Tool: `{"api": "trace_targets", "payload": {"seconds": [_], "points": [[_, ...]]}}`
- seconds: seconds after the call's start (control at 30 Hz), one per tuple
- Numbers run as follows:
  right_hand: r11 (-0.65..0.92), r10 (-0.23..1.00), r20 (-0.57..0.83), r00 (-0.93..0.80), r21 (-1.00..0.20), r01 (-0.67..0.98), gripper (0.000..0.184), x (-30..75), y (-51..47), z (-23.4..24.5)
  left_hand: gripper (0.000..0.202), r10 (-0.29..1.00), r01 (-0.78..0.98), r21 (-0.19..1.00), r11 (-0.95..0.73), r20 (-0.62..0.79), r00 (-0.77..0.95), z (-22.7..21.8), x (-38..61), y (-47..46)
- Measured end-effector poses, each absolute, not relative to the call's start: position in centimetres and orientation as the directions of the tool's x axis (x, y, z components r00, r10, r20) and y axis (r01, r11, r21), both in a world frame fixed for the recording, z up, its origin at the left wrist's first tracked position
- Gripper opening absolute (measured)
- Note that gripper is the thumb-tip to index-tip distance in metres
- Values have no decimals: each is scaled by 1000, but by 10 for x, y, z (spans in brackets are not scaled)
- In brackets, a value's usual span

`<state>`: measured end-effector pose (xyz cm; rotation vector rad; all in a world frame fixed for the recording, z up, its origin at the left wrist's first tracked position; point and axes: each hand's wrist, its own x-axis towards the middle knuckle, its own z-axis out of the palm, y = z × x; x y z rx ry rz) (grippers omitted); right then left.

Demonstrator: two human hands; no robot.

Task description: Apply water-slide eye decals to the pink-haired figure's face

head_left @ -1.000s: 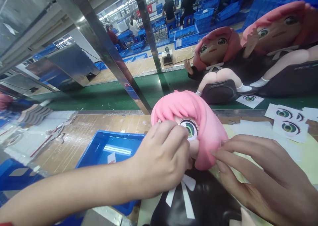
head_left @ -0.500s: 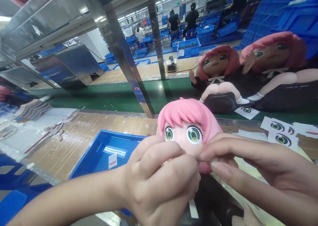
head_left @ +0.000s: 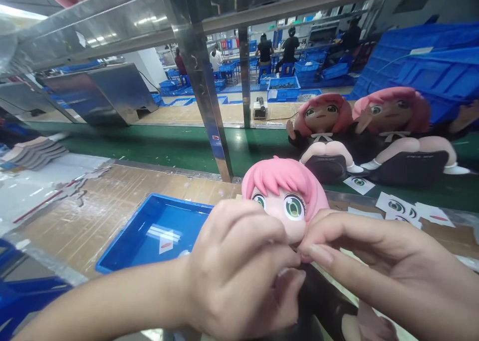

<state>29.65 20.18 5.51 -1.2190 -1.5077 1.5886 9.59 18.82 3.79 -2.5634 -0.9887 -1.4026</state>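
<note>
A pink-haired doll figure with big green eyes and a dark outfit sits upright right in front of me. My left hand is closed before the lower part of its face, back of the hand towards me, partly covering one eye. What its fingers hold, if anything, is hidden. My right hand pinches thumb and forefinger together by the figure's mouth and chin, close to the left fingers. Anything between those fingertips is too small or covered to make out.
Left of the figure stands a blue tray with a small printed paper in it. Eye-print papers lie at right. Two similar figures sit on the green belt. A metal post rises behind; people sit far back.
My view has tilted and shifted slightly. My left hand has turned and covers more of one eye. The right fingertips stay pinched by the mouth, nearer the left hand.
</note>
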Motion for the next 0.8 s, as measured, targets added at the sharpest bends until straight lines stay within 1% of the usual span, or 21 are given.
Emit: {"api": "trace_targets", "payload": {"seconds": [0.07,0.1,0.17,0.2,0.27,0.33,0.43,0.5,0.57,0.63,0.7,0.77,0.8], "points": [[-191,890,-235,-392,-970,149,31,295,204,60,12,582,508,370,-778,729,360,50,94,190],[-165,888,-213,-407,-975,152,30,294,205,62,10,642,462,472,-751,686,342,55,93,189],[-69,895,-128,-428,-986,151,28,289,207,66,7,762,343,681,-648,583,282,63,93,188],[-21,904,-79,-421,-990,141,26,286,208,67,5,807,289,754,-590,535,252,65,93,187],[35,928,-15,-372,-991,128,23,282,209,69,3,877,229,850,-475,437,199,65,93,185],[91,922,20,-387,-982,166,21,281,211,70,7,920,197,900,-388,363,150,63,93,184],[217,889,80,-450,-941,260,17,282,213,68,12,950,125,943,-307,296,104,61,91,183],[270,892,136,-432,-925,267,18,282,213,66,10,961,83,959,-269,262,93,61,89,182],[284,903,161,-398,-919,274,18,279,210,65,11,969,61,969,-239,234,85,62,86,181],[239,934,128,-333,-917,320,22,273,206,66,15,975,58,974,-218,214,65,62,82,178],[152,952,45,-303,-928,341,26,266,204,66,19,980,67,978,-198,197,33,62,76,176],[81,938,-18,-347,-959,271,26,260,203,64,18,982,107,977,-186,186,12,59,69,174],[50,920,-40,-389,-974,219,24,257,204,63,15,978,141,968,-205,207,4,57,65,173]]}}
